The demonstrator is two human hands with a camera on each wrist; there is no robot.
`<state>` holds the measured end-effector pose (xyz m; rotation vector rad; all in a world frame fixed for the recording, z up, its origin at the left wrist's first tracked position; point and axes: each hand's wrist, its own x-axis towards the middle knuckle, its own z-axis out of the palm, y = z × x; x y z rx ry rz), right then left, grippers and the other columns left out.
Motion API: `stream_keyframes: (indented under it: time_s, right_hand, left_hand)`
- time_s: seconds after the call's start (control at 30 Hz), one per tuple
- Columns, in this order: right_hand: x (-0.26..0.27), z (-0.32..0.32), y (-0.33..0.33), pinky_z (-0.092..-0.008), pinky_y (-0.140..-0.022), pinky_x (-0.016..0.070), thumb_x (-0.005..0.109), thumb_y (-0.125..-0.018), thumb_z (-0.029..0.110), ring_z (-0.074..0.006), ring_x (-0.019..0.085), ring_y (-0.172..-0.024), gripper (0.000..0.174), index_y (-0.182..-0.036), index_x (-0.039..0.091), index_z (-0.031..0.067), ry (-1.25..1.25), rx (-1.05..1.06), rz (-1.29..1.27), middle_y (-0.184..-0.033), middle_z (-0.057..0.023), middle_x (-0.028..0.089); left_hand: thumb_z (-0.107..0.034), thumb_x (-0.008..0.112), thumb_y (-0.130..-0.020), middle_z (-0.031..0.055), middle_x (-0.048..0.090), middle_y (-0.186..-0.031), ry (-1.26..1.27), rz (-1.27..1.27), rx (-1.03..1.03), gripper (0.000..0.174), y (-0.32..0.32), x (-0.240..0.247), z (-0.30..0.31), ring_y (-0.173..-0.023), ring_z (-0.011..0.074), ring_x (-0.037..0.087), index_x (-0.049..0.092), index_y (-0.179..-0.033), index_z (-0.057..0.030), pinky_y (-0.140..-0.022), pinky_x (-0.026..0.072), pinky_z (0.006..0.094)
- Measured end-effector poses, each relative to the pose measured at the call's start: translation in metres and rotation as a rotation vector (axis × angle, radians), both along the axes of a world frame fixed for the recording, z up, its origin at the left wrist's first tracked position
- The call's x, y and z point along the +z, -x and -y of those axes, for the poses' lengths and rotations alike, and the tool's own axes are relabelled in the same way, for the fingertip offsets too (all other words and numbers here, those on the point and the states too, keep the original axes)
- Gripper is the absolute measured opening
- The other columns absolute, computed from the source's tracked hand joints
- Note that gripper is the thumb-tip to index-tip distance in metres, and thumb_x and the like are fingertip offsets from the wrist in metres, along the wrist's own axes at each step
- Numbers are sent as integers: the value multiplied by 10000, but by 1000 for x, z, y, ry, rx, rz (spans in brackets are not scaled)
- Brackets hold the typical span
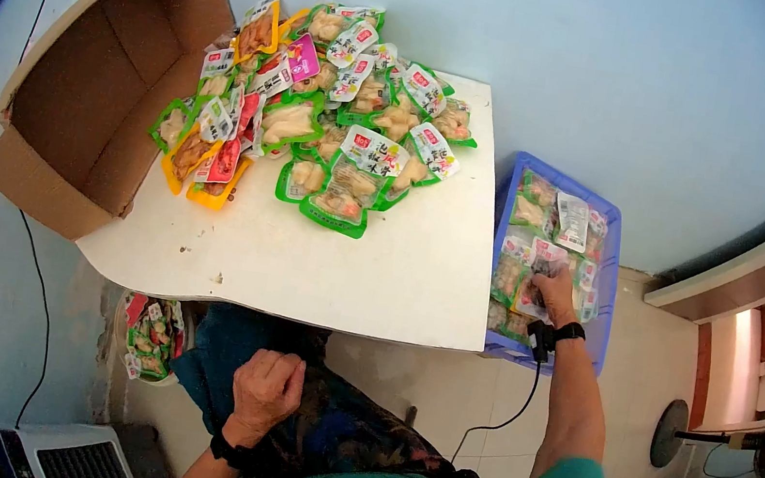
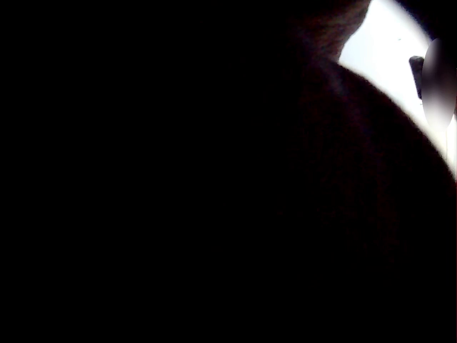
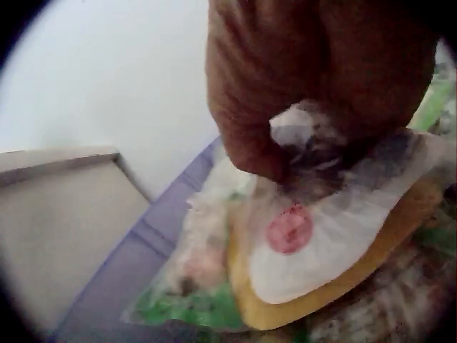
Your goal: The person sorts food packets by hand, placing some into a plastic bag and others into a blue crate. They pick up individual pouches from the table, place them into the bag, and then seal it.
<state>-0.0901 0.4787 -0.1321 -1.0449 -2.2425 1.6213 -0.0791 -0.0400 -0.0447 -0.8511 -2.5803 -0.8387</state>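
Inside the blue-purple basket (image 1: 613, 227), the right hand (image 1: 559, 293) pinches the top of a packet. Seen from the right wrist, thumb and fingers of that hand (image 3: 314, 86) grip clear plastic on a packet (image 3: 321, 250) with a white label, a red round mark and a yellow-brown edge. Beside it lies a green-edged packet (image 3: 193, 286). More green-edged packets (image 1: 534, 202) fill the basket. The left hand (image 1: 267, 387) rests over the lap, fingers loosely curled, holding nothing. The left wrist view is almost wholly dark.
A heap of green-, yellow- and red-edged packets (image 1: 352, 176) lies on the white table (image 1: 347, 283). An open cardboard box (image 1: 48, 182) stands at its left. Below sits a container of packets (image 1: 151, 339). A cable (image 1: 514, 419) hangs from the right wrist; a fan (image 1: 668, 433) stands far right.
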Motion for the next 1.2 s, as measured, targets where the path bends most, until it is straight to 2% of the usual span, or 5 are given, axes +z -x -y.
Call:
stream_keyframes:
  time_s: [0.2, 0.37, 0.53, 0.73, 1.2]
  right_hand:
    - [37, 28, 3, -470, -751, 534, 744, -763, 125, -419, 649, -888, 551, -1207, 484, -72, -1162, 148, 270, -961, -255, 640]
    - [-6, 10, 10, -526, -868, 519, 824, -778, 153, -518, 556, -1097, 737, -1344, 400, -52, -830, 567, 296, -1228, -356, 516]
    - [-26, 0, 9, -389, -485, 469, 749, -825, 50, -250, 605, -566, 679, -1373, 380, -105, -610, 521, 320, -717, -168, 616]
    - [-14, -4, -2, -346, -470, 468, 685, -866, 50, -205, 616, -601, 705, -1464, 335, -82, -373, 492, 245, -852, -144, 641]
    - [257, 229, -25, -281, -595, 579, 692, -941, 173, -222, 720, -725, 364, -1256, 615, 8, 196, 613, -347, -976, -120, 710]
  left_hand:
    - [-41, 746, -778, 83, 621, -740, -33, -77, -20, 110, 3, -5, 1, -663, 272, 618, 650, -830, -58, -560, 509, 357]
    - [-25, 762, -759, 112, 649, -752, -74, -43, 5, 132, 1, -4, 0, -657, 297, 635, 667, -847, -50, -556, 511, 381]
    - [-40, 761, -768, 110, 642, -730, -39, -27, -2, 107, 0, -2, 2, -650, 292, 636, 669, -824, -45, -552, 518, 379]
    - [-36, 749, -784, 112, 648, -737, -110, -44, -52, 81, 0, -2, 6, -682, 275, 654, 678, -823, -48, -582, 538, 362]
    - [-52, 664, -891, 137, 724, -864, -531, -17, 286, 54, 92, 79, 71, -702, 234, 681, 712, -905, -32, -641, 532, 338]
